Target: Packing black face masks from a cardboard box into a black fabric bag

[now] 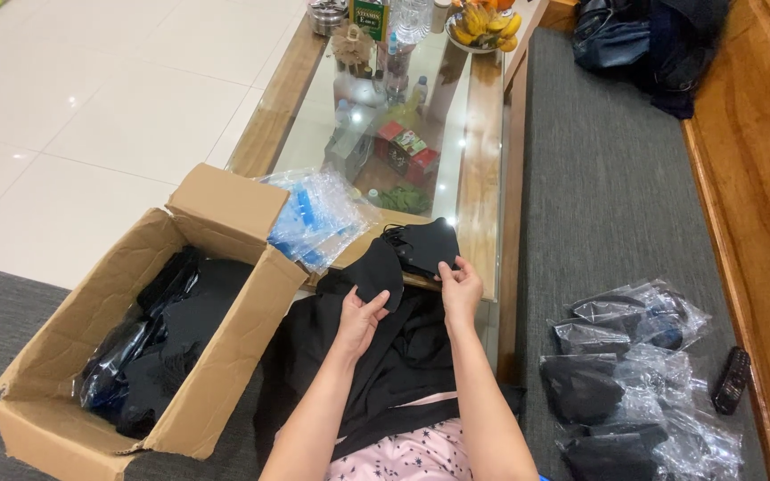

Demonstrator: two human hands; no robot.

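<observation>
Hands at the centre of the frame work a stack of black face masks. Left hand (360, 319) is curled, thumb and fingers pinching the lower edge of one black mask (376, 272) peeled slightly away from the rest. Right hand (461, 287) is also closed in a pinch, fingertips gripping the lower right corner of the remaining mask stack (422, 246). Both masks are held above a black cloth (403, 352) spread over the lap, just in front of the near wooden edge of the glass-topped counter (479, 169). Clear empty bags (318, 214) lie on that counter's near left corner. An open cardboard box (149, 338) of black goods fills the lower left, its raised flap close beside the left forearm. At lower right, bagged masks (626, 374) and a dark remote control (733, 381) rest on the grey seat cushion (608, 178), whose middle stretch offers open room.
</observation>
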